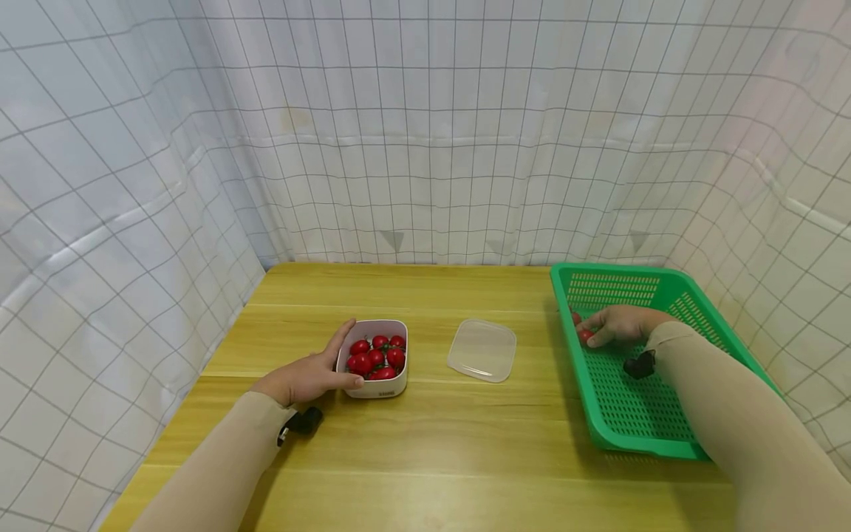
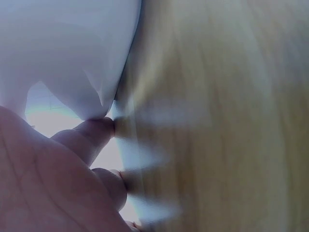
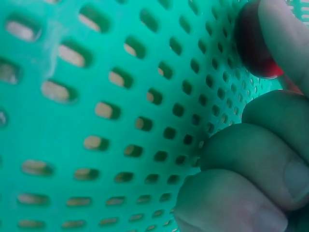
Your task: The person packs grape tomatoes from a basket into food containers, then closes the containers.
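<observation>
Bracing a white square plastic tub (image 1: 392,387) at left, presumably against sliding, the left hand (image 1: 314,375) spreads while the right hand (image 1: 621,324) pinches a round red tomato (image 1: 584,336).

Lower left: plain beige sleeve (image 1: 213,465), small black device (image 1: 307,420) at cuff (image 1: 266,406). Lower right: matching sleeve (image 1: 731,421), black device likewise.

Wooden table (image 1: 425,458) — box (image 1: 375,389); lid (image 1: 483,350); basket (image 1: 631,410)

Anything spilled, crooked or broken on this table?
Nothing stands out. Tomatoes sit inside the box and basket. The lid lies on the table between them, slightly turned, but that hardly looks odd. No spill or damage shows.
</observation>
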`<action>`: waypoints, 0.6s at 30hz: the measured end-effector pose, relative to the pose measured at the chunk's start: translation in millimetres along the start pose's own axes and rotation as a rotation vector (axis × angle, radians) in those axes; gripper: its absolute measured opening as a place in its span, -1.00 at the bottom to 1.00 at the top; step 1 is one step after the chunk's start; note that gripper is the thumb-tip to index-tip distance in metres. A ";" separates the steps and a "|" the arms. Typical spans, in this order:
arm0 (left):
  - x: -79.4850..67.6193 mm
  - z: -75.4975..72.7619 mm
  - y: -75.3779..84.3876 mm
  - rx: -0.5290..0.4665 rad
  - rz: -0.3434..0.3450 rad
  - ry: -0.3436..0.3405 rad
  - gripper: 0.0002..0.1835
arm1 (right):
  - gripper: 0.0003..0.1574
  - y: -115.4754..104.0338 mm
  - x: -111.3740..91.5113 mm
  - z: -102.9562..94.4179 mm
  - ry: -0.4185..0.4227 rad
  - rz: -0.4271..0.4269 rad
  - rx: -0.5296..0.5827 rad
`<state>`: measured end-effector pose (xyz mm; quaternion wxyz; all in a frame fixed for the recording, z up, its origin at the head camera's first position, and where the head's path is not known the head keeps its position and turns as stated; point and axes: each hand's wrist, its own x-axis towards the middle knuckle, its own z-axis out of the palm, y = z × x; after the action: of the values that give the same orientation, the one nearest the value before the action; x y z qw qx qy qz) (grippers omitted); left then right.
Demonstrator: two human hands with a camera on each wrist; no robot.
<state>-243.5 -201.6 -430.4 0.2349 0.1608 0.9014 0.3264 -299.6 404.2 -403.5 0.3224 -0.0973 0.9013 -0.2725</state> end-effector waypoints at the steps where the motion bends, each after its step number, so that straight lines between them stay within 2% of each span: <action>1: 0.1 -0.2 -0.4 -0.004 0.003 -0.002 0.28 | -0.18 -0.2 0.4 0.0 0.002 -0.001 -0.010; 13: -0.4 -1.6 -1.6 -0.039 0.008 -0.009 0.28 | -0.20 -2.8 -2.5 -0.2 -0.004 -0.006 0.000; 18: -0.2 -1.8 -1.1 -0.032 0.012 -0.011 0.29 | -0.27 -1.9 -6.7 -2.9 -0.046 -0.022 0.013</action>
<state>-244.4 -203.4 -429.9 0.2405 0.1643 0.8937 0.3413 -296.2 406.2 -397.1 0.3405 -0.1110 0.8908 -0.2795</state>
